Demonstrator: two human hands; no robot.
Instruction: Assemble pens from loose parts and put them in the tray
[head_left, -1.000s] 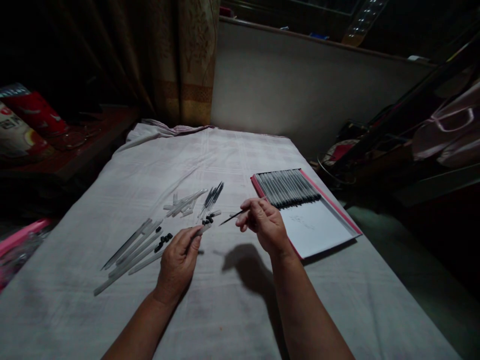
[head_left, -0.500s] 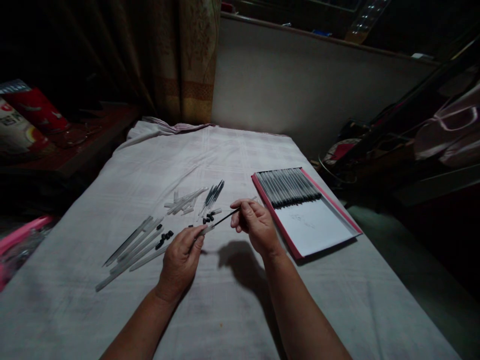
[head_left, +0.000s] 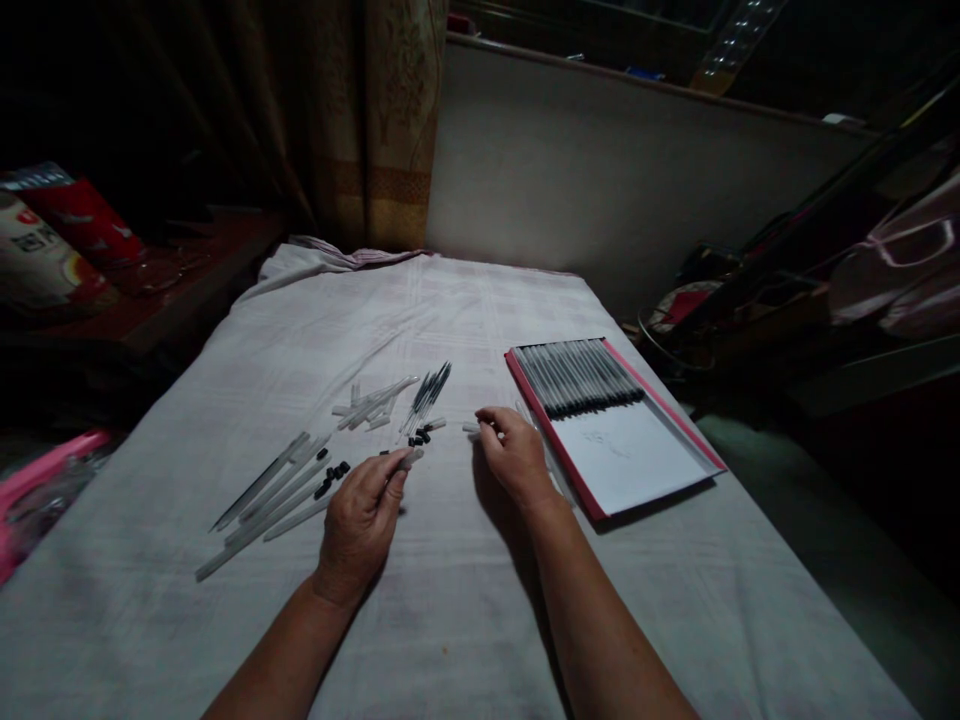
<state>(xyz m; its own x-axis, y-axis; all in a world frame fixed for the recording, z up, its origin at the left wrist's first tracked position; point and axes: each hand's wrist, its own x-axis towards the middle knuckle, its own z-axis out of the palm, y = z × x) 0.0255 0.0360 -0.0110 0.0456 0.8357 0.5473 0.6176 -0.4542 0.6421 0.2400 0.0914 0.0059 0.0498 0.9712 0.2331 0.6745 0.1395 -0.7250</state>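
Note:
My left hand point(head_left: 364, 515) is closed around a translucent pen barrel point(head_left: 411, 458), whose clear end sticks out past the thumb and forefinger. Low over the cloth, my right hand point(head_left: 516, 452) pinches a small clear pen cap point(head_left: 471, 428) at its fingertips. Between and beyond the hands lie several black plugs point(head_left: 422, 436) and a bundle of dark pen refills point(head_left: 429, 395). Clear caps point(head_left: 375, 405) are heaped to the left of the refills. Left of my left hand are long translucent barrels point(head_left: 277, 505) and more black plugs point(head_left: 330, 478).
A red-edged box point(head_left: 637, 465) on the right holds a row of assembled pens point(head_left: 581, 375). Clear tubes lie along its left side, partly behind my right hand. The pale checked cloth point(head_left: 442, 620) covers the table. A dark side table point(head_left: 172, 300) stands at left.
My right hand no longer has the dark refill showing in it and has moved down to the clear cap. The refill is out of sight at my left hand, which stays about where it was.

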